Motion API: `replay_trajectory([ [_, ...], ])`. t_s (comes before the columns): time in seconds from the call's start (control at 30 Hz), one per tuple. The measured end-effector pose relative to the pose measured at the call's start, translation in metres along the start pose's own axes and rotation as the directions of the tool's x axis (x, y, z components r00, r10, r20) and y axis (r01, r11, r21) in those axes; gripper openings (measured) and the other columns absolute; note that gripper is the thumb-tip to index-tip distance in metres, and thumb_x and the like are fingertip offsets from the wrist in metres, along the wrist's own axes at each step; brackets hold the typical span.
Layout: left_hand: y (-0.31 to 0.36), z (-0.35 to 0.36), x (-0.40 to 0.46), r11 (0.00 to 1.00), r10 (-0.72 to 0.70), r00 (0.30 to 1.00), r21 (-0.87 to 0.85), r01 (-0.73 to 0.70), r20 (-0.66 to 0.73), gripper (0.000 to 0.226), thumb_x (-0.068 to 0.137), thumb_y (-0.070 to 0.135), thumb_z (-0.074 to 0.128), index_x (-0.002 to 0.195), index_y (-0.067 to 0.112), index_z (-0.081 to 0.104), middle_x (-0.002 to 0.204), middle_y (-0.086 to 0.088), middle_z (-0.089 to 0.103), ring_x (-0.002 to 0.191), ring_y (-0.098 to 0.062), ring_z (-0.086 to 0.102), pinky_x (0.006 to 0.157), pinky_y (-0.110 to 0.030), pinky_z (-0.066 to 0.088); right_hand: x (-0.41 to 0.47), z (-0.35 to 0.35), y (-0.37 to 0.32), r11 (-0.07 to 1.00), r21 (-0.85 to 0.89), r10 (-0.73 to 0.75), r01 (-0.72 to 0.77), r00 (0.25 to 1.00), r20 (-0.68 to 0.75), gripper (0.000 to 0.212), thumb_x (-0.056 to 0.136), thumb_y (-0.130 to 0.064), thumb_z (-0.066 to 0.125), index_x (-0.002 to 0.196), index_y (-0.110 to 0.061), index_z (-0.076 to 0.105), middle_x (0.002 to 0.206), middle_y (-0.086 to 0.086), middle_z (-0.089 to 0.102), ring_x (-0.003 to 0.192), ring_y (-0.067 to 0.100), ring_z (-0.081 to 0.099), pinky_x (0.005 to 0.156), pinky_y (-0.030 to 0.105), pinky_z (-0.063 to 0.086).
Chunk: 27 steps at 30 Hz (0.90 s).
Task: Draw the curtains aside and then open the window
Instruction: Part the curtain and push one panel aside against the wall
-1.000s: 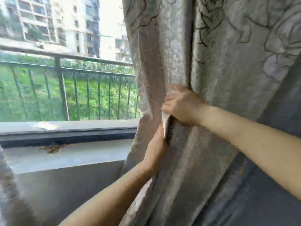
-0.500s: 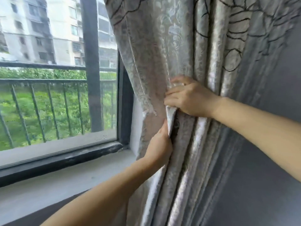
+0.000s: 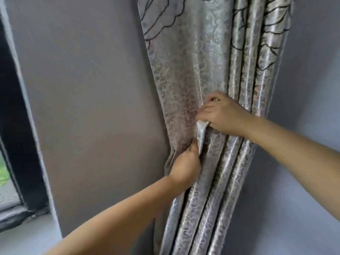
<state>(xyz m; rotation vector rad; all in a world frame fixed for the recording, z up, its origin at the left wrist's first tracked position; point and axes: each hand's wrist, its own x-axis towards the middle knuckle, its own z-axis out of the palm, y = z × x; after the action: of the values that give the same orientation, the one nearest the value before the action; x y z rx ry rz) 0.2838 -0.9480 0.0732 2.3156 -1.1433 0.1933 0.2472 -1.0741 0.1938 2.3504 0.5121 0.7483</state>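
A silvery grey curtain [image 3: 193, 67] with black flower outlines hangs gathered in folds against the grey wall, right of centre. My right hand [image 3: 224, 115] grips its leading edge at mid height, fingers closed around a fold. Just below, my left hand [image 3: 185, 166] clutches the same bunched edge. The window [image 3: 11, 144] shows only as a dark frame strip and a sliver of glass at the far left edge.
A bare grey wall [image 3: 92, 107] lies between the window frame and the curtain. A pale window sill [image 3: 27, 234] runs along the bottom left. More grey wall [image 3: 303, 70] stands right of the curtain.
Both hands have carried the curtain edge to the right, past the window onto the wall. The window has slid from the middle-left of the view to its far left edge.
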Motion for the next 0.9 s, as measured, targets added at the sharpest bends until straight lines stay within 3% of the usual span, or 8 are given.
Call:
replay_trajectory([
  [0.1, 0.036, 0.028, 0.032, 0.989, -0.075, 0.997, -0.124, 0.077, 0.018, 0.042, 0.094, 0.002, 0.038, 0.135, -0.003, 0.029, 0.121, -0.027, 0.056, 0.105, -0.036, 0.057, 0.086, -0.041, 0.046, -0.030, 0.017, 0.039, 0.997, 0.063, 0.040, -0.046, 0.995, 0.087, 0.035, 0.054, 0.009, 0.071, 0.083, -0.011, 0.072, 0.081, 0.008, 0.076, 0.079, 0.023, 0.069, 0.091, 0.036, 0.025],
  [0.17, 0.056, 0.045, 0.054, 0.986, -0.093, 0.995, -0.134, 0.097, 0.029, 0.037, 0.093, 0.002, 0.039, 0.129, -0.003, 0.034, 0.116, -0.026, 0.058, 0.101, -0.038, 0.057, 0.084, -0.043, 0.047, -0.050, 0.026, 0.063, 0.992, 0.092, 0.076, -0.090, 0.987, 0.143, 0.041, 0.048, 0.009, 0.076, 0.083, -0.010, 0.072, 0.082, 0.008, 0.076, 0.078, 0.023, 0.070, 0.086, 0.032, 0.025],
  [0.33, 0.081, 0.083, 0.092, 0.998, -0.056, 0.992, 0.035, 0.052, 0.113, 0.062, 0.092, -0.007, 0.036, 0.144, -0.005, 0.002, 0.125, -0.023, 0.056, 0.102, -0.033, 0.060, 0.071, -0.036, 0.047, -0.075, 0.054, 0.092, 0.981, 0.052, 0.159, -0.185, 0.935, 0.318, 0.033, 0.069, 0.000, 0.062, 0.100, -0.010, 0.068, 0.091, 0.013, 0.073, 0.100, 0.033, 0.057, 0.098, 0.037, 0.025],
  [0.43, 0.074, 0.090, 0.084, 0.994, -0.077, 0.994, 0.081, 0.072, 0.071, 0.062, 0.091, -0.006, 0.037, 0.144, -0.004, 0.005, 0.126, -0.023, 0.056, 0.102, -0.031, 0.061, 0.073, -0.034, 0.047, -0.077, 0.058, 0.089, 0.902, 0.215, 0.277, -0.375, 0.884, 0.378, 0.036, 0.074, -0.025, 0.057, 0.105, -0.010, 0.065, 0.092, 0.011, 0.067, 0.108, 0.031, 0.050, 0.094, 0.026, 0.029],
  [0.57, 0.060, 0.087, 0.062, 0.980, -0.090, 0.994, 0.185, 0.078, 0.058, 0.057, 0.093, -0.003, 0.036, 0.143, -0.004, 0.009, 0.132, -0.023, 0.050, 0.106, -0.030, 0.059, 0.083, -0.033, 0.049, -0.077, 0.058, 0.069, 0.995, 0.044, 0.076, -0.087, 0.974, 0.212, 0.029, 0.073, 0.004, 0.058, 0.096, -0.008, 0.069, 0.087, 0.013, 0.073, 0.091, 0.029, 0.061, 0.099, 0.039, 0.023],
  [0.63, 0.053, 0.081, 0.045, 0.985, -0.143, 0.987, 0.105, 0.134, 0.074, 0.059, 0.093, -0.004, 0.034, 0.145, 0.000, 0.006, 0.133, -0.023, 0.050, 0.108, -0.032, 0.057, 0.085, -0.036, 0.048, -0.072, 0.051, 0.050, 1.000, 0.008, 0.023, -0.025, 0.985, 0.172, 0.032, 0.072, 0.007, 0.053, 0.094, -0.010, 0.068, 0.091, 0.009, 0.072, 0.092, 0.027, 0.061, 0.102, 0.039, 0.019],
  [0.8, 0.028, 0.056, -0.009, 0.977, -0.134, 0.991, -0.162, 0.137, 0.026, 0.058, 0.098, 0.014, 0.037, 0.148, 0.017, 0.007, 0.139, -0.021, 0.044, 0.110, -0.034, 0.054, 0.084, -0.032, 0.043, -0.061, 0.030, -0.014, 0.999, -0.038, -0.026, 0.039, 0.957, 0.290, 0.033, 0.078, -0.006, 0.050, 0.107, -0.019, 0.061, 0.115, -0.001, 0.064, 0.118, 0.023, 0.047, 0.113, 0.046, -0.001],
  [0.9, 0.014, 0.046, -0.046, 0.958, -0.154, 0.987, -0.252, 0.139, -0.038, 0.051, 0.095, 0.019, 0.045, 0.143, 0.013, 0.025, 0.131, -0.017, 0.052, 0.111, -0.035, 0.054, 0.084, -0.031, 0.041, -0.053, 0.013, -0.064, 0.997, 0.072, -0.064, 0.041, 0.931, 0.358, 0.032, 0.084, -0.021, 0.053, 0.116, -0.019, 0.055, 0.121, 0.002, 0.060, 0.121, 0.023, 0.044, 0.114, 0.047, -0.004],
])
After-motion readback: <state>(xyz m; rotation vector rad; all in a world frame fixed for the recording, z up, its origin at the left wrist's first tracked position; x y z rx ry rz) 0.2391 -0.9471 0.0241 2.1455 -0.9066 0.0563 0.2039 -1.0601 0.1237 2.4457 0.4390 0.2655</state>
